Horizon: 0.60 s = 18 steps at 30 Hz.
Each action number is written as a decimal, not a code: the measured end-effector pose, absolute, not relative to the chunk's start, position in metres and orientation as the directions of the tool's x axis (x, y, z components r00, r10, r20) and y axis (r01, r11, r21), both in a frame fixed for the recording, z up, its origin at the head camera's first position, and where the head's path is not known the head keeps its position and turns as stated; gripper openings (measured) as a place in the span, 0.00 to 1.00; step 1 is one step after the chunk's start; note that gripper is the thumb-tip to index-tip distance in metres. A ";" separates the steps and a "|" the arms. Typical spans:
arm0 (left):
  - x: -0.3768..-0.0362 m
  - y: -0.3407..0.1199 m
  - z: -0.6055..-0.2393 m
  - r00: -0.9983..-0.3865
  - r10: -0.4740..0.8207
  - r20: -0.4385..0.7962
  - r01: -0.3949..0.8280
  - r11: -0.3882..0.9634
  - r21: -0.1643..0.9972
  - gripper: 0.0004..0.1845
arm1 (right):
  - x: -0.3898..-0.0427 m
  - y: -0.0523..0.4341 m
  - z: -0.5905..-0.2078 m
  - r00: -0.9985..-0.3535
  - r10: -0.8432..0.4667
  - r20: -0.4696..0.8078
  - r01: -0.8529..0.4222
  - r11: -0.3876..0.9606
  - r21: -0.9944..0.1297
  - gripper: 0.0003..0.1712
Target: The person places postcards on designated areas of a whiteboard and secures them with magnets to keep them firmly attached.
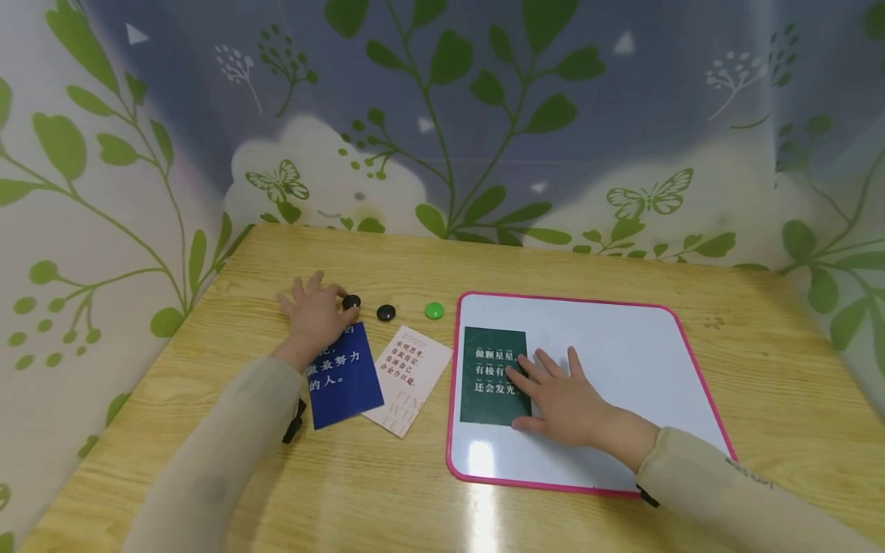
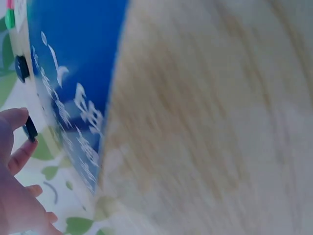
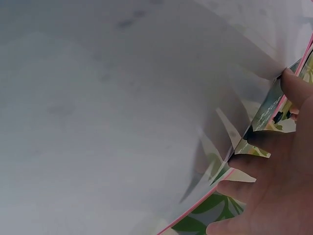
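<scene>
Between thumb and index finger, my left hand [image 1: 311,313] pinches a round black magnet [image 1: 352,301], just above the top edge of a blue card [image 1: 349,399]. The left wrist view shows that magnet [image 2: 30,129] edge-on between the two fingertips. My right hand [image 1: 570,399] lies with spread fingers on the whiteboard [image 1: 629,346], which has a pink rim. Its fingertips and thumb touch the right side of a dark green card [image 1: 484,411] with white Chinese writing, at the board's left. In the right wrist view the card [image 3: 266,110] appears at a steep angle.
A second black magnet [image 1: 386,312] and a green magnet [image 1: 434,310] lie on the wooden table [image 1: 387,499] left of the board. A pale pink card [image 1: 422,357] is partly under the blue one. Behind the table hangs a leaf-patterned cloth [image 1: 332,177].
</scene>
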State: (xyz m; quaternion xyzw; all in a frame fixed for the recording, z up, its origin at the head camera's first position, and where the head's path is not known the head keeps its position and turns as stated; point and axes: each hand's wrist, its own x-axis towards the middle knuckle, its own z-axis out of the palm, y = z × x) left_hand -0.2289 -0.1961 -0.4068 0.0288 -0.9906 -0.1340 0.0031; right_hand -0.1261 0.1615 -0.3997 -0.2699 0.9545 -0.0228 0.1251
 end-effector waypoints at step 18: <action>-0.222 -0.148 -0.397 -0.993 0.099 0.059 0.111 0.965 0.237 0.21 | -0.127 0.163 -0.399 -0.822 -0.522 -0.228 -0.509 0.853 -0.118 0.43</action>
